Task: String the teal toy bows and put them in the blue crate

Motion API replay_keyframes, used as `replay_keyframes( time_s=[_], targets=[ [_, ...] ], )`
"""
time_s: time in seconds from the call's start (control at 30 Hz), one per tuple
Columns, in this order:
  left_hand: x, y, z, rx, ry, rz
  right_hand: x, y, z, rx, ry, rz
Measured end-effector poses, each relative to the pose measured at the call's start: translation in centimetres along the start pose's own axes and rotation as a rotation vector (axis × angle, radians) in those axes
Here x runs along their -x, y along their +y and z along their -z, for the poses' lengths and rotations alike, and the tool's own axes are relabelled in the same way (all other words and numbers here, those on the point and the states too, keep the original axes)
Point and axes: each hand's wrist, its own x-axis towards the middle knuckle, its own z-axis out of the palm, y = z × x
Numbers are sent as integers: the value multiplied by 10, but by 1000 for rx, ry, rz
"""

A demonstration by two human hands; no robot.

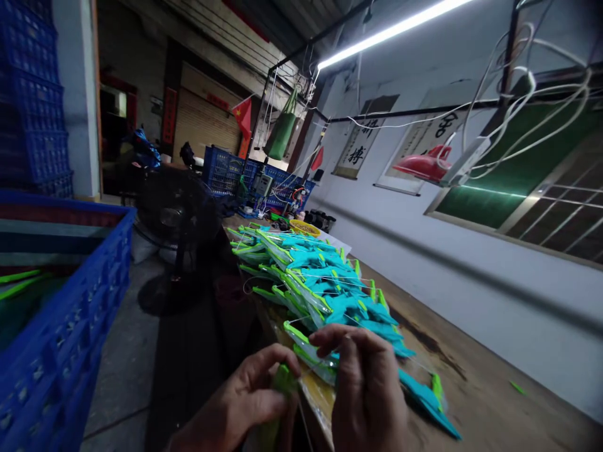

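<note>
My left hand is closed, with thumb and forefinger pinching a lime-green piece whose lower part is blurred and partly hidden. My right hand is curled beside it, fingertips pressed together; what they hold, if anything, is too small to make out. A thin pale string hangs below the gap between the hands. Just beyond them lies a long row of overlapping turquoise pieces with lime-green edging, clear plastic-like parts and white strings. The closest green-edged one sits partly behind my right fingers.
The row rests on a brown wooden table; a green scrap lies on its right. At left stands a blue crate, with a black fan beyond. A yellow basket sits at the far end. Cables and a red object hang overhead.
</note>
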Motion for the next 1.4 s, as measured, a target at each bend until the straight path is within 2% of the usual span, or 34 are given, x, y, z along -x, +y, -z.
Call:
replay_keyframes(
  time_s=[0.07, 0.13, 0.23, 0.33, 0.47, 0.53, 0.63, 0.77, 0.83, 0.9, 1.03, 1.13, 1.23, 1.3, 1.4],
  targets=[
    [-5, 0, -2, -10, -1, -14, -1, 2, -1, -29, -90, -45],
    [-10, -2, -6, -35, -7, 13, -8, 1, -2, -44, -144, -14],
    [-12, -3, -10, -94, 13, 71, -24, -5, 0, -58, -150, 73],
    [-10, 2, -13, -113, 20, 78, -31, -7, 3, -80, -157, 67],
    [-9, 6, -11, -81, 94, 53, -7, 4, 13, -65, -342, 19],
    [-9, 2, -9, -109, 130, 72, 11, 15, 18, -32, -393, 16],
    [-10, -7, -9, -148, 131, 91, 29, 30, 23, -6, -387, 58],
    [-11, -14, -13, -146, 103, 88, 38, 41, 23, -22, -363, 72],
    [-10, -14, -16, -122, 104, 110, 41, 44, 23, -65, -328, 34],
    [-9, -13, -17, -82, 99, 118, 45, 47, 23, -154, -298, -69],
    [-6, -10, -19, -68, 113, 78, 49, 49, 23, -441, -275, -465],
    [-6, -11, -20, -82, 75, 70, 48, 50, 23, -630, -341, -680],
    [-6, -15, -21, -65, 15, 68, 49, 53, 21, -759, -400, -735],
    [-6, -17, -21, -64, 8, 61, 53, 56, 19, -804, -379, -729],
    [-4, -17, -22, -65, 53, 76, 60, 58, 17, -736, -317, -604]
  ],
)
